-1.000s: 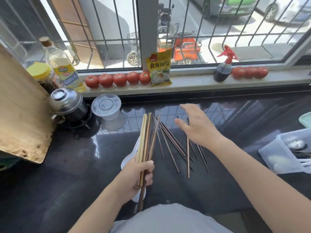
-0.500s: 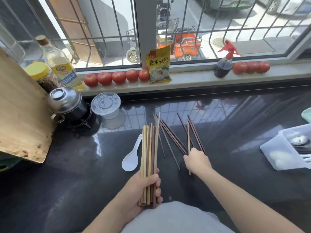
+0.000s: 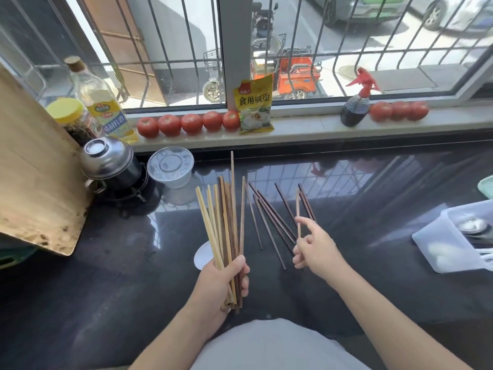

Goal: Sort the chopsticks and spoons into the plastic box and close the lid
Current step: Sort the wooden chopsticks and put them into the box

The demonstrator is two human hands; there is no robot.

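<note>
My left hand (image 3: pixel 222 283) grips a fanned bundle of chopsticks (image 3: pixel 225 222), light and dark wood, tips pointing away from me. My right hand (image 3: pixel 316 251) pinches a single light chopstick (image 3: pixel 298 209) and holds it raised above the counter. Several dark chopsticks (image 3: pixel 269 217) lie loose on the black counter between and beyond my hands. A white spoon (image 3: pixel 202 256) lies on the counter, mostly hidden behind the bundle. The clear plastic box (image 3: pixel 440 241) stands at the right edge with metal spoons (image 3: pixel 473 226) inside.
A wooden cutting board (image 3: pixel 34 182) leans at the left. Beside it stand a steel pot (image 3: pixel 109 161) and an upturned clear plastic container (image 3: pixel 170 166). Tomatoes (image 3: pixel 190 122), an oil bottle (image 3: pixel 102 102), a yellow packet (image 3: pixel 254 108) and a spray bottle (image 3: pixel 356 102) line the window sill.
My right hand has lifted one light chopstick off the counter. My left hand has raised its bundle, which now fans out and covers most of the white spoon.
</note>
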